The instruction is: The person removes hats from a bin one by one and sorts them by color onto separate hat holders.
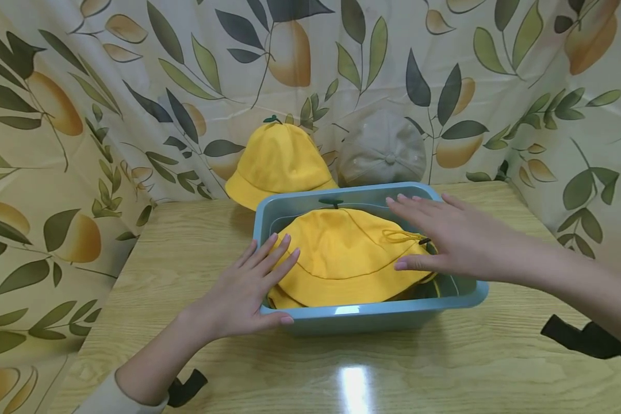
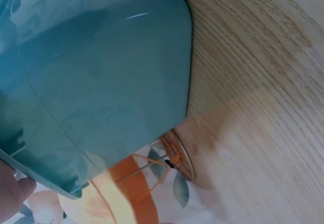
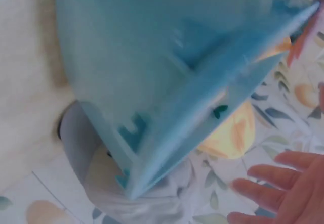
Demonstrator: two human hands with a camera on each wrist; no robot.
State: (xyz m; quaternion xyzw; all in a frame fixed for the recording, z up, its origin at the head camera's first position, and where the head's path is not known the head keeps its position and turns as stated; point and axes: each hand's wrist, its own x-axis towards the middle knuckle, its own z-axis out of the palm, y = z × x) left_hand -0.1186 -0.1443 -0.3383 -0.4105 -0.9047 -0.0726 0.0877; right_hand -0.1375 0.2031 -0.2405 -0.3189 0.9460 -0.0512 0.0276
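Note:
A yellow bucket hat (image 1: pixel 336 247) with a cord and a small green sprout lies in a blue plastic bin (image 1: pixel 362 325). More yellow cloth shows beneath its brim. My left hand (image 1: pixel 238 299) is at the bin's left side, fingers spread straight over the rim and the hat's edge. Over the bin's right part hovers my right hand (image 1: pixel 455 238), fingers extended and thumb near the hat's cord. In the right wrist view that hand (image 3: pixel 291 193) appears apart from the bin (image 3: pixel 121 57). Whether the left fingertips touch the hat is unclear.
Behind the bin, another yellow hat (image 1: pixel 284 161) with a green sprout stands at the left. A grey cap (image 1: pixel 383 149) sits beside it, against the leaf-patterned cloth (image 1: pixel 321 69). All rest on a wood-grain table (image 1: pixel 196 247).

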